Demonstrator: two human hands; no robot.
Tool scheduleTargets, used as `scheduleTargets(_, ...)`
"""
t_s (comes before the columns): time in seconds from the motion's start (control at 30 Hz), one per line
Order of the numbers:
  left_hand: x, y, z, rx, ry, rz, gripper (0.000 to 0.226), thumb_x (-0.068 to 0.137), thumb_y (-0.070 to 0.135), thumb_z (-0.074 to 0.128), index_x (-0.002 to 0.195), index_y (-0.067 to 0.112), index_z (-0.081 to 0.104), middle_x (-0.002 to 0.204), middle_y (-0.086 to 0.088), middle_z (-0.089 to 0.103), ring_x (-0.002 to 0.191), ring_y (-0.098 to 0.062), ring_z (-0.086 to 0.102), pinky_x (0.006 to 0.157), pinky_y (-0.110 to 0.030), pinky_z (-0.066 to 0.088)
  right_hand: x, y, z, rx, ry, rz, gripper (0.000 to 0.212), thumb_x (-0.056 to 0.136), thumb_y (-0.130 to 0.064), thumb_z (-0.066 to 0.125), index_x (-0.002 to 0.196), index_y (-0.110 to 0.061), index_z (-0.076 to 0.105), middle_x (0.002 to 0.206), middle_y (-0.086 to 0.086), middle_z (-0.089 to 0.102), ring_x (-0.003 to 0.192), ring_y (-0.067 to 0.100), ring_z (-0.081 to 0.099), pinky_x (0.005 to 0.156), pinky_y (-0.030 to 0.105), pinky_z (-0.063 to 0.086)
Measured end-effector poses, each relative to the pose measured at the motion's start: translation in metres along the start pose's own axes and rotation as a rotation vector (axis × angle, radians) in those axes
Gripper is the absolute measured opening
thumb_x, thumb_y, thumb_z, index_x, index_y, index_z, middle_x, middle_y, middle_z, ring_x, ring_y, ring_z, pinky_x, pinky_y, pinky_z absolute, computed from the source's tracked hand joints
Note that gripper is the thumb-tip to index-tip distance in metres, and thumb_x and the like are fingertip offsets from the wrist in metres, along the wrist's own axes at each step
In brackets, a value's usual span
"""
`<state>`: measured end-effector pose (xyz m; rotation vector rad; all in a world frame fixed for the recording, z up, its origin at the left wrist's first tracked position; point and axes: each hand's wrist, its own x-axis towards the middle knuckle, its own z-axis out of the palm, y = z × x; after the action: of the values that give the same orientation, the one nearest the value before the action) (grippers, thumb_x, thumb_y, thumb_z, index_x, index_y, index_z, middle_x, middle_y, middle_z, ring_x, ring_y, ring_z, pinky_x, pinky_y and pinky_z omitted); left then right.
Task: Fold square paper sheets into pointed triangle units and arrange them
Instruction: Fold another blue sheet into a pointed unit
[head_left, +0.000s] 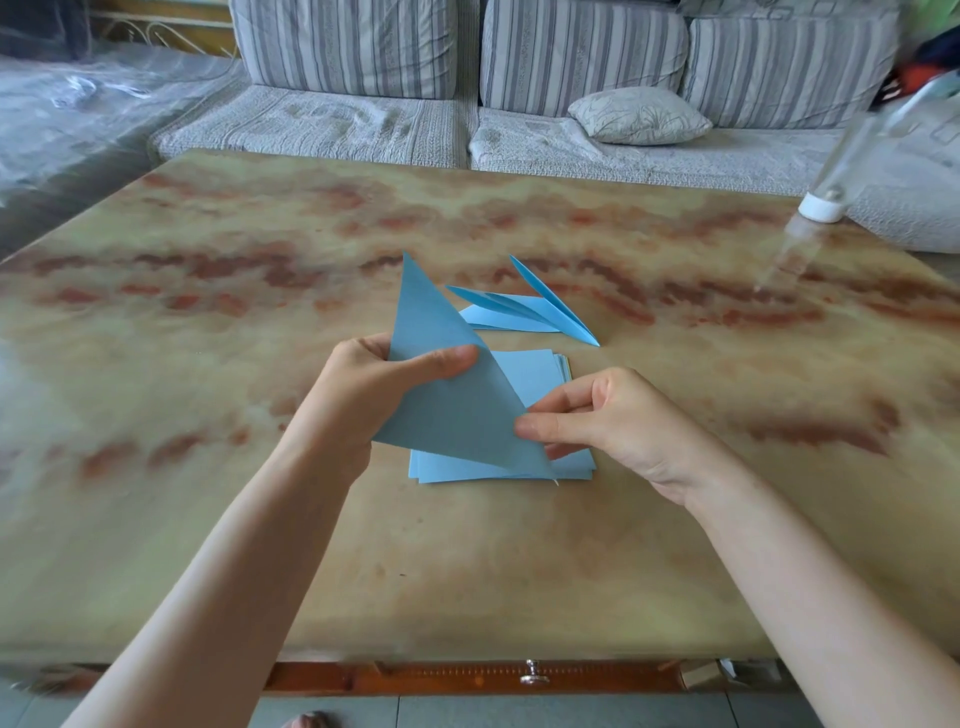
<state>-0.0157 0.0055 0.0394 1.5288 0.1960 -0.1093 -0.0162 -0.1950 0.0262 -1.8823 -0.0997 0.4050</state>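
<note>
Item: one blue paper sheet folded into a triangle (447, 410), held up off the table (208, 322) at the centre of the view, its long point upward and tilted slightly left. Left hand (384, 400): grasping the triangle's left edge, thumb laid across the front face, fingers behind the paper. Right hand (618, 421): pinching the triangle's lower right corner between the thumb and curled fingers. Beneath the held sheet: a stack of blue square sheets (545, 371), flat on the table, edges slightly fanned, partly covered by the triangle and both hands. Beyond the stack, near it but apart: a small group of folded units (524, 309) in the same blue, narrow and pointed, overlapping one another, tips toward the far left. Table surface: marbled tan with reddish patches; a drawer knob (531, 672) shows on the near front edge. Far right edge of the table: a clear bottle with a white cap (821, 208), blurred. Behind the table: a grey striped sofa (363, 119) bearing one pale cushion (639, 114).
</note>
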Motion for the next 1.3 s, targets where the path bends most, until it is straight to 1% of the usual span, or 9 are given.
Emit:
scheduleTargets(0.23,0.005,-0.001,-0.005,-0.031,-0.002,-0.011,0.031,0.056,0.032,0.079,0.083,0.016,0.074,0.079,0.000,0.075,0.066,-0.011,0.069,0.062,-0.019,0.054,0.002,0.004,-0.003,-0.011,0.007,0.031,0.022,0.070,-0.021,0.081,0.082,-0.003,0.076,0.084,0.011,0.074,0.073,0.013,0.063,0.072,0.023,0.052)
scheduleTargets(0.4,0.007,-0.003,-0.005,-0.044,0.008,-0.010,0.022,0.062,0.029,0.079,0.080,0.017,0.074,0.076,0.001,0.075,0.064,-0.011,0.069,0.058,-0.016,0.054,0.001,0.002,-0.004,0.008,-0.002,0.010,0.012,0.074,-0.014,0.079,0.078,-0.004,0.075,0.075,0.007,0.070,0.063,0.006,0.060,0.060,0.021,0.051)
scheduleTargets(0.67,0.010,-0.007,-0.004,-0.056,0.019,-0.017,0.025,0.062,0.030,0.079,0.082,0.016,0.074,0.079,-0.001,0.075,0.067,-0.013,0.069,0.062,-0.020,0.054,0.000,0.003,-0.003,-0.026,0.025,-0.004,0.019,0.076,-0.020,0.077,0.070,-0.004,0.069,0.076,0.009,0.074,0.061,0.005,0.061,0.064,0.023,0.049)
scheduleTargets(0.77,0.013,-0.007,-0.005,-0.037,0.041,-0.012,0.017,0.069,0.027,0.079,0.082,0.016,0.074,0.077,0.000,0.075,0.065,-0.012,0.069,0.061,-0.019,0.054,-0.001,0.003,-0.004,-0.053,0.013,-0.026,0.021,0.078,-0.022,0.076,0.073,-0.003,0.068,0.077,0.011,0.075,0.064,0.004,0.064,0.065,0.024,0.047)
scheduleTargets(0.87,0.013,-0.007,-0.006,-0.040,0.053,-0.013,0.017,0.070,0.027,0.079,0.082,0.016,0.074,0.078,0.000,0.075,0.066,-0.012,0.069,0.066,-0.023,0.054,-0.003,0.004,-0.005,-0.078,-0.001,-0.038,0.014,0.078,-0.020,0.076,0.079,-0.006,0.072,0.078,0.005,0.076,0.070,0.005,0.066,0.064,0.023,0.047)
scheduleTargets(0.97,0.013,-0.008,-0.006,-0.040,0.063,-0.005,0.013,0.071,0.026,0.079,0.080,0.018,0.074,0.074,0.002,0.074,0.063,-0.010,0.068,0.060,-0.019,0.053,-0.002,0.003,-0.007,-0.069,-0.013,-0.028,0.014,0.079,-0.018,0.076,0.082,-0.005,0.073,0.079,0.005,0.076,0.072,0.006,0.067,0.061,0.022,0.047)
scheduleTargets(1.07,0.014,-0.007,-0.008,-0.063,0.098,0.013,0.017,0.070,0.027,0.079,0.082,0.018,0.073,0.075,0.003,0.074,0.064,-0.011,0.068,0.060,-0.021,0.053,-0.003,0.004,-0.009,-0.087,-0.008,-0.009,0.018,0.079,-0.019,0.076,0.083,-0.001,0.073,0.078,0.005,0.076,0.069,0.003,0.065,0.057,0.017,0.045)
scheduleTargets(1.13,0.016,-0.003,-0.016,-0.105,0.126,0.019,0.023,0.067,0.029,0.079,0.087,0.017,0.073,0.079,0.001,0.074,0.069,-0.014,0.068,0.063,-0.024,0.054,-0.004,0.006,-0.012,-0.130,0.001,-0.010,0.017,0.079,-0.017,0.076,0.080,0.001,0.073,0.076,0.004,0.076,0.066,0.002,0.063,0.055,0.016,0.044)
scheduleTargets(1.3,0.021,0.000,-0.032,-0.105,0.142,0.044,0.037,0.060,0.032,0.080,0.093,0.017,0.073,0.089,-0.001,0.074,0.079,-0.019,0.068,0.080,-0.033,0.051,-0.009,0.007,-0.027,-0.161,0.079,-0.016,0.017,0.079,-0.018,0.075,0.079,-0.002,0.071,0.077,0.001,0.076,0.065,0.004,0.060,0.050,0.016,0.036)
